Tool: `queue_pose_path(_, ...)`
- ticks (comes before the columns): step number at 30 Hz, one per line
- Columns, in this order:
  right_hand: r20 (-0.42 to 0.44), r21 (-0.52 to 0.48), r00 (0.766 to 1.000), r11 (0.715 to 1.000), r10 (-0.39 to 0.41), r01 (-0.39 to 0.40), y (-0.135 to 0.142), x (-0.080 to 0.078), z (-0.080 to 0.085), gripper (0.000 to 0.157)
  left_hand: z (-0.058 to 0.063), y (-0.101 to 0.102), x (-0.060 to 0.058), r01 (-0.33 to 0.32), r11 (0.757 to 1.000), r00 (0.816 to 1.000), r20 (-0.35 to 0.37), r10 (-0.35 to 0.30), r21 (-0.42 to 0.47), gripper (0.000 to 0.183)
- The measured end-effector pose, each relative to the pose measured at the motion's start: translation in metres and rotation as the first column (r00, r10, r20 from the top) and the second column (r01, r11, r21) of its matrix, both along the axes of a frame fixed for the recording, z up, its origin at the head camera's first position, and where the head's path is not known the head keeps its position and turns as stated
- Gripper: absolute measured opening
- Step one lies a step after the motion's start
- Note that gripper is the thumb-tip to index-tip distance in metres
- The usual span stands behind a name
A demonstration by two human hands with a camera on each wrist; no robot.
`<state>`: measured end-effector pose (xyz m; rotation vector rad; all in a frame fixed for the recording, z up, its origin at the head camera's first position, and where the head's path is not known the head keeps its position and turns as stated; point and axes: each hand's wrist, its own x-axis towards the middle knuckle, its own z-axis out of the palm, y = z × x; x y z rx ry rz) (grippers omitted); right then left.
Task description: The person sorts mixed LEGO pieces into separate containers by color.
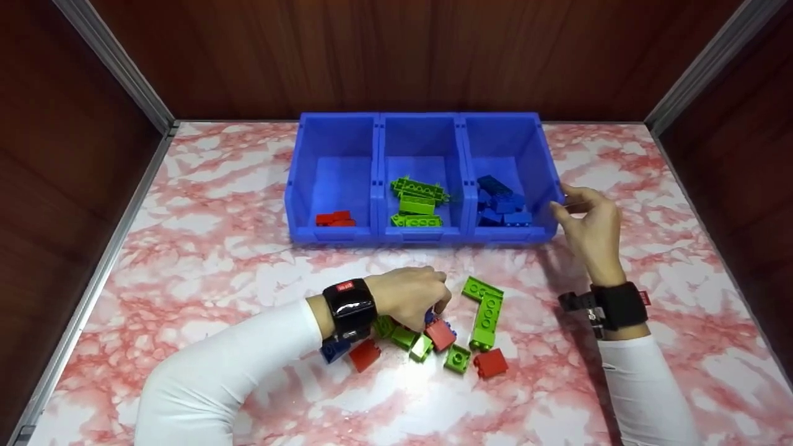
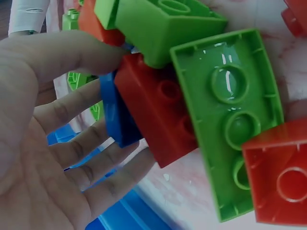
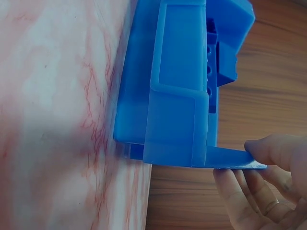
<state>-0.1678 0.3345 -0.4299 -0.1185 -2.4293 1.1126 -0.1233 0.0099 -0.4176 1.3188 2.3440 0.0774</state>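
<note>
In the head view my left hand (image 1: 409,297) reaches down into a pile of toy building bricks. In the left wrist view its thumb lies across the top of a blue brick (image 2: 115,112) with the fingers behind, pinching it. A red brick (image 2: 153,105) leans against that blue brick, beside an upturned green brick (image 2: 230,120). My right hand (image 1: 591,223) grips the right side wall of the blue storage bin (image 1: 514,234); thumb and fingers lie on opposite faces of the wall (image 3: 235,159). Blue bricks (image 1: 502,201) lie in this right-hand bin.
The middle bin (image 1: 421,235) holds green bricks (image 1: 417,204), the left bin (image 1: 334,235) red bricks (image 1: 335,218). Loose on the marbled table (image 1: 396,409) lie a long green piece (image 1: 488,314), a red brick (image 1: 491,363) and others. Wooden panels (image 1: 396,56) enclose the table.
</note>
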Motion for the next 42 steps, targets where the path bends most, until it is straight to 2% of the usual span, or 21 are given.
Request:
queue_pose_path(6,-0.017,0.002,1.000,1.000,0.009,-0.009,0.000,-0.002,-0.001,0.033,-0.003,0.002,-0.004,0.037,0.998,0.999,-0.011,-0.037,0.059,0.022)
queue_pose_path(10,-0.034,0.000,0.999,1.000,0.011,-0.011,0.001,-0.002,-0.002,0.032,-0.001,0.005,-0.006,0.037,0.996,0.999,-0.002,-0.037,0.078,0.020)
queue_pose_path(16,-0.026,-0.005,1.000,1.000,0.013,-0.013,0.000,-0.001,-0.002,0.032,0.009,0.011,-0.009,0.003,0.995,0.999,0.036,-0.007,0.100,0.020)
queue_pose_path(23,-0.012,-0.012,1.000,1.000,0.017,-0.017,0.000,0.000,-0.001,0.033,0.022,0.028,-0.020,-0.021,0.984,0.999,0.028,0.016,0.179,0.021)
queue_pose_path(28,-0.010,-0.009,1.000,1.000,0.011,-0.011,0.000,0.000,0.000,0.033,0.034,0.043,-0.033,-0.032,0.971,0.999,-0.023,0.039,0.236,0.020)
queue_pose_path(33,-0.015,-0.001,1.000,1.000,0.011,-0.011,0.001,0.000,0.000,0.033,0.050,0.060,-0.051,-0.007,0.964,0.989,-0.140,0.046,0.264,0.023)
queue_pose_path(38,-0.017,0.006,1.000,1.000,0.006,-0.006,0.001,-0.001,-0.001,0.034,0.065,0.077,-0.070,0.024,0.971,0.963,-0.267,0.042,0.238,0.018)
queue_pose_path(42,-0.020,0.010,1.000,1.000,0.005,-0.005,0.002,0.000,-0.001,0.034,0.068,0.090,-0.083,0.036,0.977,0.934,-0.354,0.043,0.212,0.018)
